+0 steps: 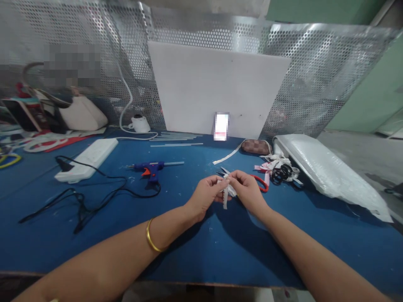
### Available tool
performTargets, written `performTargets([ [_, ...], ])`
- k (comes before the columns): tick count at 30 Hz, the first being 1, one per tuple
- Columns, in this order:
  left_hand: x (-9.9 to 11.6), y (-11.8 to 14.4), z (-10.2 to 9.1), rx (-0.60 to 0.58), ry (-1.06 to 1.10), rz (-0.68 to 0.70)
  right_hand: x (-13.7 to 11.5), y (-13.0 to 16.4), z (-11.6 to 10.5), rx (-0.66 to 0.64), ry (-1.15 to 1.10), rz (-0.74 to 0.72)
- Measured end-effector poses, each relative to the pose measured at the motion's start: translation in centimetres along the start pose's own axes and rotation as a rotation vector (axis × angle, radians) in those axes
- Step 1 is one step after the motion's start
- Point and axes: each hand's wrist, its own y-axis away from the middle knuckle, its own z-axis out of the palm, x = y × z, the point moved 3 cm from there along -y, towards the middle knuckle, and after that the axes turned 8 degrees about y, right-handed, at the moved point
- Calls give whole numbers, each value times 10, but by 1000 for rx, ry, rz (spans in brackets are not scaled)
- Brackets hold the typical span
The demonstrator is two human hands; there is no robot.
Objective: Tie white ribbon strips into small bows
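Both my hands meet over the middle of the blue table. My left hand [206, 195] pinches a white ribbon [225, 199], whose short tail hangs down below the fingers. My right hand [247, 191] grips the same ribbon from the other side, fingertips against those of the left. The bunched part of the ribbon is partly hidden by my fingers. Just behind my right hand lies a pair of scissors [262, 183] with red handles; its blade tips show past the fingers. Beyond, a loose strip of pale ribbon [227, 157] lies on the table.
Left of my hands lies a blue glue gun [153, 170] with its black cord, near a white power strip [88, 161]. Glue sticks [176, 145] lie behind. To the right are black hair ties [283, 173], a checkered pouch [255, 147] and a plastic-wrapped package [327, 172]. A lit phone [221, 126] leans against a white board [217, 88].
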Motion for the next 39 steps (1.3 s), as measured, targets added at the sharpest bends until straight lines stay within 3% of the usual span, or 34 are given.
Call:
performTargets([
  [6, 0, 0, 1, -18, 17, 38, -3, 2, 0, 19, 40, -23],
  [13, -9, 2, 7, 6, 261, -63, 2, 7, 12, 93, -257, 88],
  [18, 0, -2, -4, 149, 37, 102, 3, 1, 6, -64, -246, 169],
  [22, 2, -4, -9, 171, -63, 148, 5, -2, 0, -217, -151, 213],
  [30, 2, -6, -8, 77, -116, 85, 7, -8, -10, -130, 123, 10],
  [34, 2, -4, -4, 22, -153, 110, 4, -7, -12, -88, 173, -10],
  [39, 4, -2, 1, -27, -139, 135, -3, -1, -9, 54, 252, -129],
])
